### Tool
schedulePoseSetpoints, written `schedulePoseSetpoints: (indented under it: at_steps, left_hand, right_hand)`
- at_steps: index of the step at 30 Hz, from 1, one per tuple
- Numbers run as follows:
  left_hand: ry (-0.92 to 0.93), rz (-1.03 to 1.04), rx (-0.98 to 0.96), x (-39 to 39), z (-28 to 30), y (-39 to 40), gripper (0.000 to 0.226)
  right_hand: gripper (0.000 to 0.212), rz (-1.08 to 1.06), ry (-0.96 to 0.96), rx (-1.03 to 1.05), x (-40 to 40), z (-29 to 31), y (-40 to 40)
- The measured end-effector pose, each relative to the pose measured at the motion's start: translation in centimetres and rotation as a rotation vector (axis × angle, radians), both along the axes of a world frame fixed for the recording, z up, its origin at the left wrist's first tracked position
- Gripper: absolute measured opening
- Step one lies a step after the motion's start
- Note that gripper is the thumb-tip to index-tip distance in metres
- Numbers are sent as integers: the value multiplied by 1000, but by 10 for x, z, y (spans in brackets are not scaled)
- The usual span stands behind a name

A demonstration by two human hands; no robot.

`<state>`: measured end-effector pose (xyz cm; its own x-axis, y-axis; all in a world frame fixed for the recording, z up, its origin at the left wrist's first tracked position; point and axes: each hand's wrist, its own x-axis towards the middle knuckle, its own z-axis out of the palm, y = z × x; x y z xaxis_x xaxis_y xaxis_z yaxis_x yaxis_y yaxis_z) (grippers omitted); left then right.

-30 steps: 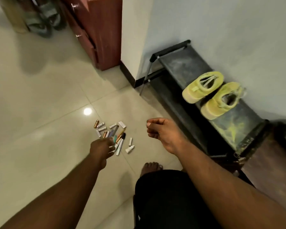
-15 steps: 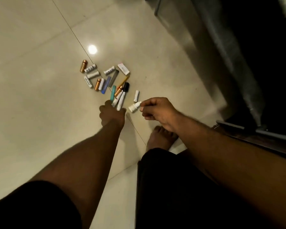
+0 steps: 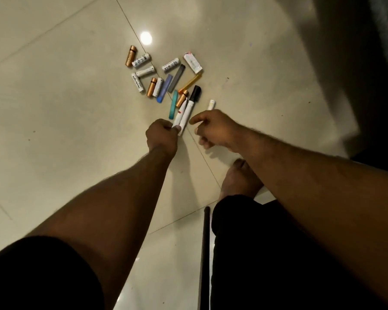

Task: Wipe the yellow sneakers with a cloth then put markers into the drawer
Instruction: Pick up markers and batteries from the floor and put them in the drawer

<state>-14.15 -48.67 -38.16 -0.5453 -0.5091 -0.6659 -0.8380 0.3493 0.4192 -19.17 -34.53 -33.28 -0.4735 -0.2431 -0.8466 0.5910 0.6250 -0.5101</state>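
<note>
Markers scattered on the tiled floor, two white ones pinched in the left hand. Right hand loosely curled beside them, grasping nothing. Gathering step, judging by this; next, collecting the rest.

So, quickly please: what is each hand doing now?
Left hand: grips two white markers.
Right hand: fingers curled; whether it holds anything cannot be told.
</note>
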Motion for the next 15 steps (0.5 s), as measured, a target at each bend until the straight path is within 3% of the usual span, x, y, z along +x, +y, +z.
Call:
schedulePoseSetpoints:
  at_steps: [2,6,8,11,15]
  left_hand:
    - [54,-14,28,4,-3,-6,18]
    - [196,-168,-6,18,2,-15,12]
    - [238,-193,-12,25,4,-22,12]
    - [263,-57,15,36,1,-31,8]
    - [253,99,65,39,8,-28,9]
  right_hand:
    - [39,325,98,55,6,-7,-9]
    - [46,648,259,114,11,-17,-24]
    - [50,685,354,168,6,-25,-26]
    - [47,737,323,187,3,-38,-28]
    - [33,641,323,207,1,-41,-37]
